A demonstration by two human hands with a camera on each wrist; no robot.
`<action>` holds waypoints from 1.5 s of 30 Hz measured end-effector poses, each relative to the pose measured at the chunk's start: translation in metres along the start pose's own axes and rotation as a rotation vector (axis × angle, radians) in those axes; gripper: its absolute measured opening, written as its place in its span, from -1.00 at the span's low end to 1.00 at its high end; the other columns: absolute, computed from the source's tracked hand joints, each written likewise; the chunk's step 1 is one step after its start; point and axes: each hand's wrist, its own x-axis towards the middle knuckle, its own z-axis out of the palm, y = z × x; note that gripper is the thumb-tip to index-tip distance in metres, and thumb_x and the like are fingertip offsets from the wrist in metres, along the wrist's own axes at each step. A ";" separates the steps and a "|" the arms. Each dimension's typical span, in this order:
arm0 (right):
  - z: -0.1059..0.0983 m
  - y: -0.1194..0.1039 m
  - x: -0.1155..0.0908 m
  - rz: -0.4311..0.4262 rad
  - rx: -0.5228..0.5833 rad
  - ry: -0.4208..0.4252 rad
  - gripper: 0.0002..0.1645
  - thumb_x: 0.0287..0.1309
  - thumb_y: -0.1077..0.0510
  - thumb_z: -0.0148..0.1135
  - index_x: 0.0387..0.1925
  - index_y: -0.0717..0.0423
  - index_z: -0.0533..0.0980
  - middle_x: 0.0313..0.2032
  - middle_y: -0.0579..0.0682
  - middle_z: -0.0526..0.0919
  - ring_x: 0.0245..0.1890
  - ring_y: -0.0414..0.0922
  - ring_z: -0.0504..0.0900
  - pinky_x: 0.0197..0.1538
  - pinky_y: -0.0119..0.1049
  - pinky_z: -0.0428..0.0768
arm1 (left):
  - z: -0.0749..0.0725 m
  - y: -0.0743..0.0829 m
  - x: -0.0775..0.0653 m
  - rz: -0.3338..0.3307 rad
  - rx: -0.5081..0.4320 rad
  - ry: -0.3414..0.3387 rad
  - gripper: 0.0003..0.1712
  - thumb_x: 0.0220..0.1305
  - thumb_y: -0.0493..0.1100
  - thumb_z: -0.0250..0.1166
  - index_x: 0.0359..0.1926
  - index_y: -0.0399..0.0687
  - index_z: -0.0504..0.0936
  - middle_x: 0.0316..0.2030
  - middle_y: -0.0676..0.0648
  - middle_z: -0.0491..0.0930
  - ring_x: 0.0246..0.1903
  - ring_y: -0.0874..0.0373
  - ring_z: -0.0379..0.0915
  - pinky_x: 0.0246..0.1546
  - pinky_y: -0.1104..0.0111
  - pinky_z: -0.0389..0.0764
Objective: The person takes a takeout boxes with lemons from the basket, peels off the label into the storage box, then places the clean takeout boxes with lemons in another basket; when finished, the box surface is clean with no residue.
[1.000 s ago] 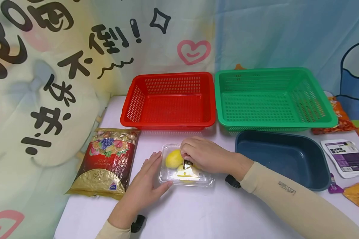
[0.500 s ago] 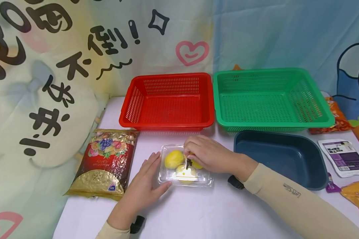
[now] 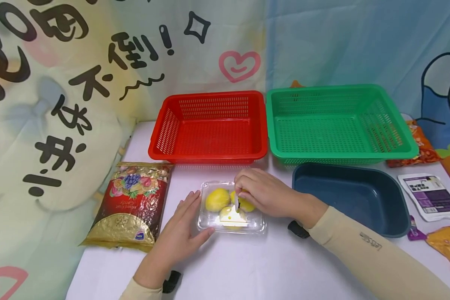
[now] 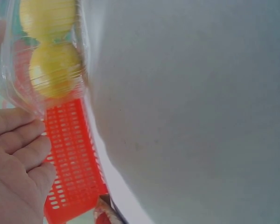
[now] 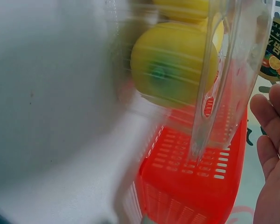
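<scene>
A clear plastic fruit box [image 3: 210,225] with several yellow lemons [image 3: 217,200] in it lies on the white table. Fingertips of my left hand [image 3: 185,225] touch its left side, the fingers nearly straight and the thumb at the near left corner. Over the lid, my right hand [image 3: 264,192] pinches a label [image 3: 237,204], seen almost edge-on in the head view. From the right wrist, this label [image 5: 276,56] shows round and dark, with printed fruit and gold lettering. The right thumb is hidden there.
Behind the box stand a red basket [image 3: 210,161] and a green basket [image 3: 341,156]. A candy bag [image 3: 129,204] lies left; a dark blue tub [image 3: 352,200] sits right. Beyond it are a white-and-purple packet [image 3: 433,196], an orange packet [image 3: 448,246] and a red-orange snack bag [image 3: 427,146].
My right hand has moved a little to the right over the lid, and the label between its fingers has turned edge-on. The left hand has stayed at the box's left side.
</scene>
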 end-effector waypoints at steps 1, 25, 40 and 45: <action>0.000 0.000 -0.001 0.004 0.005 0.005 -0.84 0.41 0.13 0.30 -0.19 -0.03 0.44 -0.07 -0.11 0.57 0.03 -0.17 0.54 0.24 -0.18 0.55 | 0.000 0.000 0.000 0.000 0.000 0.000 0.12 0.21 0.23 0.52 0.61 -0.12 0.23 0.61 -0.13 0.21 0.62 -0.05 0.12 0.63 0.01 0.15; -0.024 0.004 -0.016 0.063 0.071 0.113 -0.79 0.32 0.25 0.35 -0.17 0.02 0.44 -0.05 -0.08 0.59 0.05 -0.15 0.53 0.13 -0.13 0.59 | 0.000 0.001 -0.001 -0.029 -0.004 -0.009 0.11 0.19 0.22 0.54 0.60 -0.09 0.24 0.62 -0.11 0.20 0.63 -0.04 0.09 0.63 0.00 0.14; -0.053 0.006 -0.036 0.116 0.021 0.173 -0.74 0.25 0.29 0.39 -0.16 0.03 0.47 -0.04 -0.06 0.61 0.04 -0.17 0.56 0.06 -0.20 0.66 | -0.001 0.001 -0.001 -0.040 -0.010 -0.023 0.12 0.21 0.23 0.52 0.62 -0.06 0.21 0.64 -0.06 0.16 0.64 -0.02 0.05 0.64 0.01 0.10; -0.063 0.009 -0.048 0.101 -0.008 0.206 -0.71 0.20 0.39 0.39 -0.20 0.06 0.47 -0.08 -0.06 0.60 -0.01 -0.18 0.54 0.01 -0.29 0.59 | -0.001 0.001 -0.001 -0.041 -0.009 -0.020 0.11 0.20 0.23 0.52 0.61 -0.07 0.23 0.64 -0.06 0.16 0.64 -0.03 0.06 0.64 0.01 0.12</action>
